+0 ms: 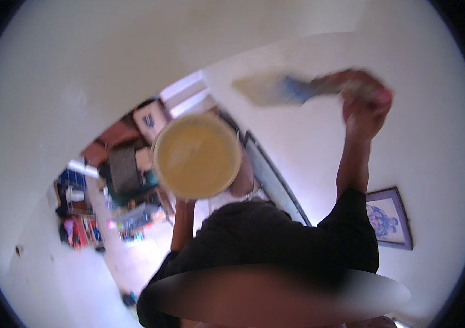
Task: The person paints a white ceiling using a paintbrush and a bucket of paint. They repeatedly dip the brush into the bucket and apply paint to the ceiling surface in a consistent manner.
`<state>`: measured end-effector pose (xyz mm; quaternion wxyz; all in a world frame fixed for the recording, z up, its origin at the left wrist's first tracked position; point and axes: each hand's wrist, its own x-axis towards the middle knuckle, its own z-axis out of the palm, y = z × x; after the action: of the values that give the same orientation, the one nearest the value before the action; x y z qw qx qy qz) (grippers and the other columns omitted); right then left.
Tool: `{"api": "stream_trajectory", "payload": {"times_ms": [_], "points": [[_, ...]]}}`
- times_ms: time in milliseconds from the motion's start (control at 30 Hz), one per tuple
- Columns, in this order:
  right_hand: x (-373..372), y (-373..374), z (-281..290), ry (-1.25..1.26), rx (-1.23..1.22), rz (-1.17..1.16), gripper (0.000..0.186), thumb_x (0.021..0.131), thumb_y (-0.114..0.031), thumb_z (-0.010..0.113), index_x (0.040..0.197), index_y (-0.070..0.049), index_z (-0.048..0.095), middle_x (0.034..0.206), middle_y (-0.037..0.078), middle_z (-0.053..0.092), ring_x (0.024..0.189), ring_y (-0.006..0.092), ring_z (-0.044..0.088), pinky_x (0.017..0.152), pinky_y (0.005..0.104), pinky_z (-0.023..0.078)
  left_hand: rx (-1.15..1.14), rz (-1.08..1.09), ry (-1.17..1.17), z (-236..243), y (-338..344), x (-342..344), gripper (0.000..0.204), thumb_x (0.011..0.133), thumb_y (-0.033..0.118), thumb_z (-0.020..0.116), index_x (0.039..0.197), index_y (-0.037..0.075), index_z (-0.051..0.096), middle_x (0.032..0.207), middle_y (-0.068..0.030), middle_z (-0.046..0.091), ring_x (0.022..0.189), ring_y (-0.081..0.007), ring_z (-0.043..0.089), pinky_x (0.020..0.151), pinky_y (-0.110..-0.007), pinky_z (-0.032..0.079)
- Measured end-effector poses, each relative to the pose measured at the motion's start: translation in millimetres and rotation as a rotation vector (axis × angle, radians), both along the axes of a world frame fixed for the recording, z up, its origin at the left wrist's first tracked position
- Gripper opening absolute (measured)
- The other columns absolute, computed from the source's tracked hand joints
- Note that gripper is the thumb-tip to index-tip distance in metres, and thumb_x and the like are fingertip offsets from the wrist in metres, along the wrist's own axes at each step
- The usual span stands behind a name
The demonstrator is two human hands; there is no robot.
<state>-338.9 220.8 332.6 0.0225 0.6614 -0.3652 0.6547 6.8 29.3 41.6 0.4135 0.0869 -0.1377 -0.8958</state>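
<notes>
Firstly, one broad brush (296, 89), blurred, raised before a pale wall (303, 142); right hand (365, 95) closed around its handle. One round tub (189, 195) of yellowish liquid (194, 156), lower left; left hand hidden behind it, grip impossible to tell. One framed picture (389, 220), lower right.

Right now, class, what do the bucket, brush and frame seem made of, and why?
Bucket: probably plastic; pale, even, round rim, sheen unclear.
Brush: perhaps fibre bristles; pale, flat tuft, but motion blur hides the finish.
Frame: wood or plastic, perhaps; dark, straight border, finish too small to judge.
</notes>
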Motion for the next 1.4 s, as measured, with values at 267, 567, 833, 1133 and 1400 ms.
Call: {"api": "stream_trajectory", "payload": {"times_ms": [267,567,833,1133,1400], "points": [[104,-68,-105,0.495,0.318,0.020,0.025,0.071,-0.002,0.074,0.096,-0.003,0.071,0.090,0.011,0.074,0.076,0.0229,0.074,0.067,0.0315,0.058,0.033,-0.215,0.344,18,-12,-14,0.104,0.079,0.087,0.038,0.152,0.013,0.034,0.153,-0.0143,0.039,0.137,-0.0371,0.041,0.110,-0.057,0.035],[120,-54,-123,-0.133,0.371,-0.059,0.020,0.079,-0.003,0.073,0.099,0.000,0.071,0.086,0.014,0.074,0.074,0.0205,0.074,0.065,0.0295,0.058,-0.103,-0.283,0.406,18,-1,-2,0.109,0.074,0.090,0.042,0.152,0.014,0.032,0.154,-0.0115,0.037,0.137,-0.0367,0.041,0.109,-0.057,0.036],[153,-53,-129,-0.104,0.431,-0.166,0.025,0.082,-0.003,0.073,0.106,0.001,0.070,0.095,0.015,0.074,0.079,0.0236,0.074,0.070,0.0314,0.058,0.179,0.163,-0.168,13,-2,-13,0.086,0.089,0.074,0.040,0.148,0.012,0.038,0.147,-0.0120,0.046,0.131,-0.0316,0.048,0.108,-0.049,0.041],[140,-98,-145,0.191,0.670,-0.178,0.022,0.084,-0.015,0.069,0.104,-0.007,0.071,0.089,0.016,0.071,0.080,0.0353,0.068,0.072,0.0397,0.055,0.288,0.145,-0.376,17,7,-20,0.078,0.092,0.068,0.043,0.144,0.009,0.044,0.140,-0.0117,0.054,0.126,-0.0290,0.054,0.106,-0.044,0.044],[150,-93,-154,0.198,0.682,0.082,0.025,0.084,-0.015,0.069,0.108,-0.009,0.073,0.091,0.017,0.072,0.082,0.0338,0.070,0.074,0.0387,0.056,-0.116,-0.015,-0.166,-16,14,-15,0.075,0.093,0.066,0.041,0.140,0.008,0.049,0.138,-0.0120,0.055,0.122,-0.0310,0.055,0.102,-0.044,0.047]]}}
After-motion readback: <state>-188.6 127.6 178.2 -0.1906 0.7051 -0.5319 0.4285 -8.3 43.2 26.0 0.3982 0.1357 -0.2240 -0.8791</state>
